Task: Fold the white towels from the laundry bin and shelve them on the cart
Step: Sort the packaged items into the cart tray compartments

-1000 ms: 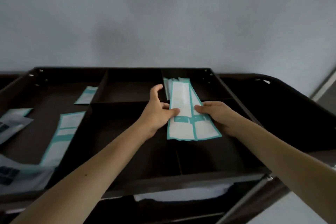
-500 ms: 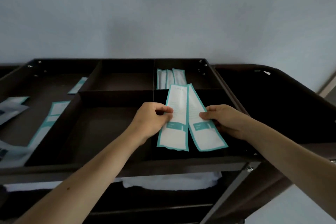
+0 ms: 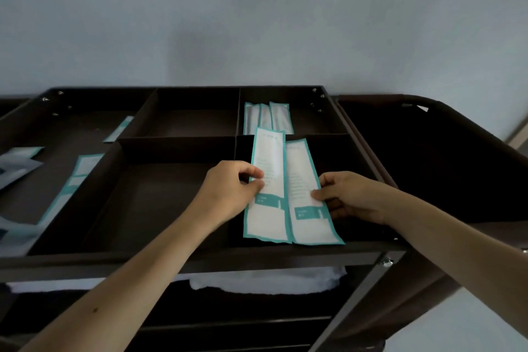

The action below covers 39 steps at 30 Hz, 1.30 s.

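A pale grey-blue wall (image 3: 257, 23) fills the upper half of the view, plain and unmarked. Below it stands the dark brown cart (image 3: 200, 258), its top tray split by dividers into open compartments. A dark fabric bag (image 3: 428, 157) hangs off the cart frame, outboard of the right-hand grip. The white towels (image 3: 271, 281) lie folded on the shelf under the top tray, directly below and nearer the person than both grips; their front edge shows just beneath the tray rim. Two long white packets with teal borders are held side by side over the front right compartment, their long edges touching or slightly overlapping. The left hand (image 3: 228, 191) pinches the left packet (image 3: 268, 186) at its left edge, thumb and fingertips closed on it. The right hand (image 3: 351, 197) holds the right packet (image 3: 305, 194) at its right edge, thumb on top and fingers curled beneath. Three similar packets (image 3: 267, 118) lie in the rear right compartment, just beyond the left-hand grip. Well to the left of both grips, a long teal-edged packet (image 3: 71, 183) rests in the left compartment, a smaller one (image 3: 118, 128) lies farther back, and grey pouches (image 3: 17, 166) sit at the frame edge. The two middle compartments show bare dark floor.
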### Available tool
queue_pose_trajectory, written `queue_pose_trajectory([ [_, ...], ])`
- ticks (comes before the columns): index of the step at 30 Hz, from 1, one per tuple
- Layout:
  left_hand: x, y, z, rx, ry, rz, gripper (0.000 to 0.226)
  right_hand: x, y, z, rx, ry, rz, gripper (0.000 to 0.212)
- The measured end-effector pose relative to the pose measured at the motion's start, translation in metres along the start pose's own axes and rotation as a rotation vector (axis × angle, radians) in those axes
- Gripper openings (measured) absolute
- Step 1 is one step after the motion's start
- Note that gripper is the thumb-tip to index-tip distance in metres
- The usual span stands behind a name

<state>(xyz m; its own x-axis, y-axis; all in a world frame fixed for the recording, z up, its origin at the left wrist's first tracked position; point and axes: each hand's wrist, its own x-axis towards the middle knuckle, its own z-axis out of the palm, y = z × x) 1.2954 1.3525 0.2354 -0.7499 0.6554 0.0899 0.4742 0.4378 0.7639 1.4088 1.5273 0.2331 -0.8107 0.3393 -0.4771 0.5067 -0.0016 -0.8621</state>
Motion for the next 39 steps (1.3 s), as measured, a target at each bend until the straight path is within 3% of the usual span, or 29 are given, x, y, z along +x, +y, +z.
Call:
queue_pose_trajectory([
  [10,-0.008,0.008,0.009,0.445,-0.051,0.169,0.030,0.004,0.003,0.002,-0.282,0.030,0.089,0.013],
  [19,-0.004,0.005,0.015,0.810,-0.246,0.250,0.026,0.008,0.004,0.007,-0.262,-0.023,0.115,0.009],
  [28,-0.006,0.003,0.022,0.989,-0.273,0.368,0.036,0.006,0.005,0.010,-0.390,0.078,0.075,0.044],
  [32,-0.005,0.002,0.021,1.016,-0.284,0.411,0.035,0.004,0.006,0.015,-0.573,0.102,0.025,0.060],
  [35,-0.005,0.000,0.022,0.977,-0.282,0.419,0.033,0.004,0.006,0.017,-0.872,0.152,-0.040,0.069],
  [39,-0.002,-0.003,0.016,0.729,-0.259,0.372,0.035,0.007,0.001,0.016,-0.992,0.180,-0.126,0.051],
])
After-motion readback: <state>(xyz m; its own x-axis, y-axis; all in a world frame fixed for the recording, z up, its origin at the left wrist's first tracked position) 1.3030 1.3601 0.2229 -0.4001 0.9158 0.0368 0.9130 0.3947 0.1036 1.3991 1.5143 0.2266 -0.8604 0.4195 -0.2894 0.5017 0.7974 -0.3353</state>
